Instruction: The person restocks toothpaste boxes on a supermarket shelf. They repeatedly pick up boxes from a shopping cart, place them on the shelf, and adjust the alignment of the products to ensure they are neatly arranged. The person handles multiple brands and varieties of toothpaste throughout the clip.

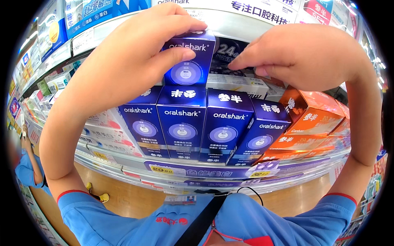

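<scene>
My left hand (147, 43) grips the top of an upright dark blue Oralshark carton (187, 69), thumb on its front and fingers over the top. This carton stands behind and above a front row of matching blue cartons (181, 126). To its right, my right hand (267, 55) reaches into the shelf gap with its index finger extended and the other fingers curled. It holds nothing visible. Near its fingertip is a dark box (226, 55) bearing a large number. White cartons (237, 84) lie below it, behind the front row.
Orange cartons (314, 117) are stacked at right, white and pink ones (107, 132) at left. Price strips line the shelf edge (200, 172). A shelf lip (240, 27) runs above my hands. Another person in blue (29, 169) stands at far left.
</scene>
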`<state>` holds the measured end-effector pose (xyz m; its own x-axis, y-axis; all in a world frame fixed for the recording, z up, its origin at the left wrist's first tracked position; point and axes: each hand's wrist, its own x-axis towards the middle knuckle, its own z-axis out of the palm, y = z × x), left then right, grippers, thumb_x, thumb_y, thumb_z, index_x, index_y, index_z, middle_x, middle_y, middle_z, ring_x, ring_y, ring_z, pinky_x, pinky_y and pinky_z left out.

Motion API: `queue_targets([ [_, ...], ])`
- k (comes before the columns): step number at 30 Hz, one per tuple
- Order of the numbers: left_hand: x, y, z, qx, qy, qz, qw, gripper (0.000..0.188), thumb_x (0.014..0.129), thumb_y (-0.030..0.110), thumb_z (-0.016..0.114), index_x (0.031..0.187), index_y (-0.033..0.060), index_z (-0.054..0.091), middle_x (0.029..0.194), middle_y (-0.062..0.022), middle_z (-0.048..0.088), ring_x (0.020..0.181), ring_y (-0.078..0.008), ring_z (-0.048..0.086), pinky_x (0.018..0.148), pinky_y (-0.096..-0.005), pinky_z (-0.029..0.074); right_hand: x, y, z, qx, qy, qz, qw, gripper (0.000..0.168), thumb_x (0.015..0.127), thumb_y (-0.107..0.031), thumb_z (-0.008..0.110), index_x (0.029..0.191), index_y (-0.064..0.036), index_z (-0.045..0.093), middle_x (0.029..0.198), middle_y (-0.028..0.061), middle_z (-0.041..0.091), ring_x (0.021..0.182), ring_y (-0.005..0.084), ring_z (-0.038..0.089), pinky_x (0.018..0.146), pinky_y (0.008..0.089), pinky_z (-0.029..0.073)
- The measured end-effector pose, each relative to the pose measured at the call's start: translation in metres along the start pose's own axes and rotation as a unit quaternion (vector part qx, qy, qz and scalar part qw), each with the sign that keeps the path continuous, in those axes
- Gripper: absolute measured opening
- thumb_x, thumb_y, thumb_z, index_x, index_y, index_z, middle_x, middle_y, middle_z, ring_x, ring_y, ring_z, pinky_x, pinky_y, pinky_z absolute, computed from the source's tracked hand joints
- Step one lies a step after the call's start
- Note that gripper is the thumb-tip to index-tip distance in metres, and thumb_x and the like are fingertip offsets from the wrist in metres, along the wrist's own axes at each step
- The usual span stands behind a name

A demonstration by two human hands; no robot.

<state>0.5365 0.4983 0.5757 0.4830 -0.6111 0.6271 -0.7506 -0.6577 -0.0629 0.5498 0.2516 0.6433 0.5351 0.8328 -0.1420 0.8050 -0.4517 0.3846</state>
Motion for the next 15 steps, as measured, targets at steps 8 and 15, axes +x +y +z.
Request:
queue_targets([
  [8, 0.001, 0.014, 0.002, -0.077, -0.038, -0.144, 0.986, 0.035, 0.092, 0.004, 0.06, 0.127, 0.0047, 0.06, 0.117, -0.0074, 0.057, 0.099, -0.0146, 0.06, 0.075, -0.0246, 0.054, -0.012, -0.004, -0.018, 0.001, -0.004, -0.019, 1.0, 0.032, 0.099, -0.018, 0.052, 0.126, -0.004, 0.061, 0.118, 0.0148, 0.066, 0.11, 0.0294, 0.061, 0.096, 0.0385, 0.048],
  [15, -0.009, 0.006, 0.003, 0.132, 0.006, -0.018, 0.991, 0.032, 0.093, 0.012, 0.062, 0.125, 0.0077, 0.062, 0.117, -0.0096, 0.06, 0.106, -0.0256, 0.059, 0.091, -0.0342, 0.048, -0.023, -0.04, -0.049, 0.065, -0.069, 0.016, 0.995, 0.038, 0.102, -0.021, 0.043, 0.131, 0.0, 0.057, 0.123, 0.02, 0.064, 0.113, 0.0323, 0.06, 0.1, 0.0386, 0.045],
])
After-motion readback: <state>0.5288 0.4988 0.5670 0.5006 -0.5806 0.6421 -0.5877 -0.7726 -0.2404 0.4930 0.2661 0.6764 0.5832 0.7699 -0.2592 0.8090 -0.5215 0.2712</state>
